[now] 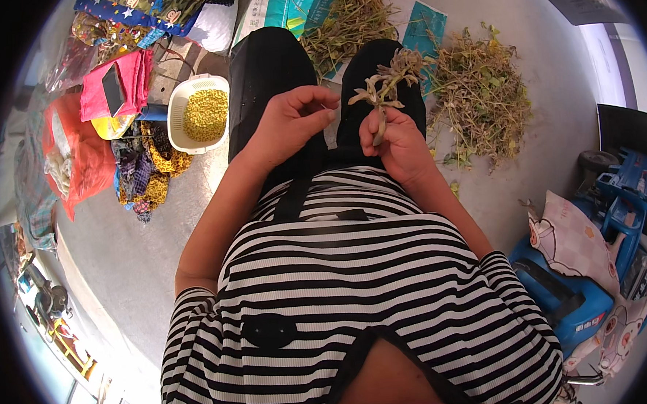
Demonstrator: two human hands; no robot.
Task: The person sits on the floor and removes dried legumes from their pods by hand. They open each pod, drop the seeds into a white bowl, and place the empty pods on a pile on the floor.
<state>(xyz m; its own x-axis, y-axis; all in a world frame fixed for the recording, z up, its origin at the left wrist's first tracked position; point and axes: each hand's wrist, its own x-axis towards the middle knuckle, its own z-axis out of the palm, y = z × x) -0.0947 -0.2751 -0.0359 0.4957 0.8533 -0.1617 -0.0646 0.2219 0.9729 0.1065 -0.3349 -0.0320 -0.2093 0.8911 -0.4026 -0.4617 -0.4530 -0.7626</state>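
Note:
My right hand (pixel 396 143) grips a dried bean stalk (pixel 391 80) with several pale, shrivelled pods; its top leans up and to the right, above my right knee. My left hand (pixel 294 118) hovers to the left of the stalk, apart from it. Its thumb and forefinger curve towards each other with a gap between the tips, and nothing plain shows in them; the inside of the palm is hidden. Beside my left leg stands a white plastic basket (pixel 175 119), partly filled with yellow shelled beans (pixel 206 115).
Dried bean plants (pixel 355 22) lie on printed sheeting (pixel 424 29) beyond my knees. Another heap of plants (pixel 480 95) is on the floor at right. Left are a red plastic bag (pixel 82 154), a phone (pixel 113 89) on pink cloth, and patterned fabrics (pixel 157 161). A blue vehicle (pixel 570 299) stands lower right.

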